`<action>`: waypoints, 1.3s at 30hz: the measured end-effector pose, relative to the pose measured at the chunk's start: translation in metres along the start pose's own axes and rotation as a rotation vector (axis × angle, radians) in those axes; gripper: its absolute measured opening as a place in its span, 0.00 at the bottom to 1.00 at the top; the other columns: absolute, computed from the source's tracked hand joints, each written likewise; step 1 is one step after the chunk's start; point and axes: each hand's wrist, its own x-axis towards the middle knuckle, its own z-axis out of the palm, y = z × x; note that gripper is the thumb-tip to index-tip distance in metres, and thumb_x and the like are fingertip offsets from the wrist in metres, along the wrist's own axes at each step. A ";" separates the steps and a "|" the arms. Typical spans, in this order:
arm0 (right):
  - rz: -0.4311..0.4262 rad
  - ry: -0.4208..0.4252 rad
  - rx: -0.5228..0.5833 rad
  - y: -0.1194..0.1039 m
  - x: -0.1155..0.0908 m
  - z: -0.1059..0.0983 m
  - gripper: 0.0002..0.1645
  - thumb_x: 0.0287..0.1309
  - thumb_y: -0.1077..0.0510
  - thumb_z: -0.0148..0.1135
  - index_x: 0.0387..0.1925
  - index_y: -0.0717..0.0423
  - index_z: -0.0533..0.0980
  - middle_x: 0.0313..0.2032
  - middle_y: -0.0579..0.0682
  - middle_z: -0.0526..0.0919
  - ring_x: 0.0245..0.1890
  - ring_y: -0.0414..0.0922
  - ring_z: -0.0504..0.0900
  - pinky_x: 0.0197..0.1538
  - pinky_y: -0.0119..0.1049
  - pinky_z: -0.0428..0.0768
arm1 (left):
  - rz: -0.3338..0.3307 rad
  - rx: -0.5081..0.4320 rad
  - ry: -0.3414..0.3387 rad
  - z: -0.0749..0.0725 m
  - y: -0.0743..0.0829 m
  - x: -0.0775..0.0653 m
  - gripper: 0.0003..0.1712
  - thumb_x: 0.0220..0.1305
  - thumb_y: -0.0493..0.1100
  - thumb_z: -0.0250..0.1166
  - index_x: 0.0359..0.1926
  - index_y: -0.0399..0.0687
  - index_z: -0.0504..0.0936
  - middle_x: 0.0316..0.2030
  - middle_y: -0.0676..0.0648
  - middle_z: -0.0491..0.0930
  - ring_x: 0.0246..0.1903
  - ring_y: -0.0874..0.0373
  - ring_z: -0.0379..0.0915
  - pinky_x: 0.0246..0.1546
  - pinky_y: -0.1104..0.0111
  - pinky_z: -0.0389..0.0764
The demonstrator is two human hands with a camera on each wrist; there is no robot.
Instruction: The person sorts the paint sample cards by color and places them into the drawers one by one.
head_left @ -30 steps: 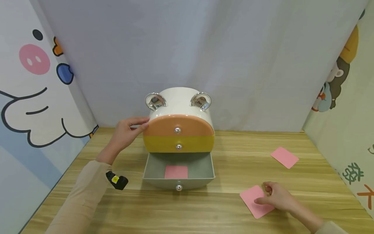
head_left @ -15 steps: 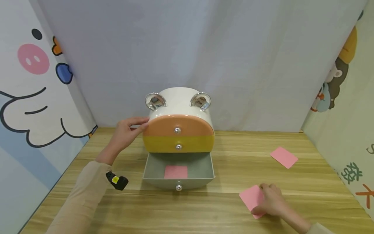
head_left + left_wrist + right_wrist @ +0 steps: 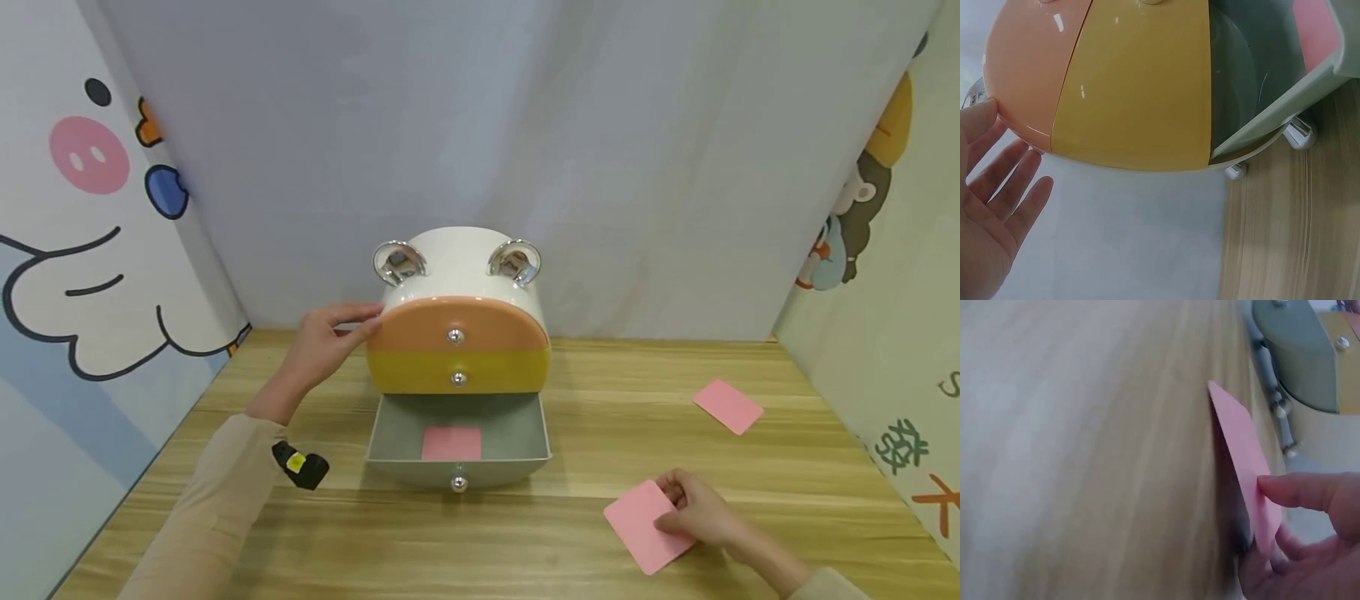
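Observation:
A pink card (image 3: 640,527) with rounded corners is pinched between the thumb and fingers of my right hand (image 3: 701,510). The right wrist view shows this card (image 3: 1242,450) tilted, its edge raised off the wood. My left hand (image 3: 318,343) touches the upper left side of a small drawer cabinet (image 3: 459,265), white with silver ear-like rings. In the left wrist view, the thumb (image 3: 980,117) rests at the edge of the orange drawer (image 3: 1035,69), the other fingers fairly straight. The grey bottom drawer (image 3: 517,427) is pulled out, and another pink card (image 3: 452,444) lies inside it.
One more pink card (image 3: 728,407) lies flat on the wooden table (image 3: 600,417) at the right. The yellow middle drawer (image 3: 420,372) is closed. A pale curtain (image 3: 615,167) hangs behind, with printed panels on both sides.
My right hand has closed its fingers on the near pink card and lifted it slightly, shifting it a little left. My left hand stays at the cabinet's side.

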 end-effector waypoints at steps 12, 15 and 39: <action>-0.062 -0.345 0.153 -0.017 0.013 -0.034 0.24 0.59 0.66 0.50 0.55 0.73 0.59 0.42 0.57 0.67 0.37 0.44 0.67 0.32 0.29 0.72 | -0.005 -0.004 -0.005 0.001 0.001 0.000 0.18 0.61 0.43 0.60 0.49 0.37 0.79 0.49 0.40 0.77 0.49 0.49 0.72 0.42 0.59 0.79; -0.087 -0.360 0.123 -0.029 0.017 -0.041 0.24 0.60 0.64 0.48 0.56 0.72 0.58 0.42 0.57 0.67 0.36 0.44 0.66 0.30 0.29 0.71 | -0.005 0.004 -0.004 0.000 0.002 0.000 0.18 0.61 0.44 0.60 0.49 0.37 0.79 0.49 0.40 0.77 0.49 0.49 0.73 0.42 0.58 0.79; -0.346 -0.321 0.002 -0.150 0.089 -0.021 0.23 0.55 0.72 0.45 0.53 0.63 0.71 0.38 0.55 0.75 0.38 0.49 0.72 0.40 0.36 0.75 | 0.003 0.006 -0.005 -0.001 0.004 -0.001 0.18 0.61 0.44 0.60 0.49 0.37 0.79 0.49 0.40 0.77 0.49 0.49 0.73 0.42 0.59 0.79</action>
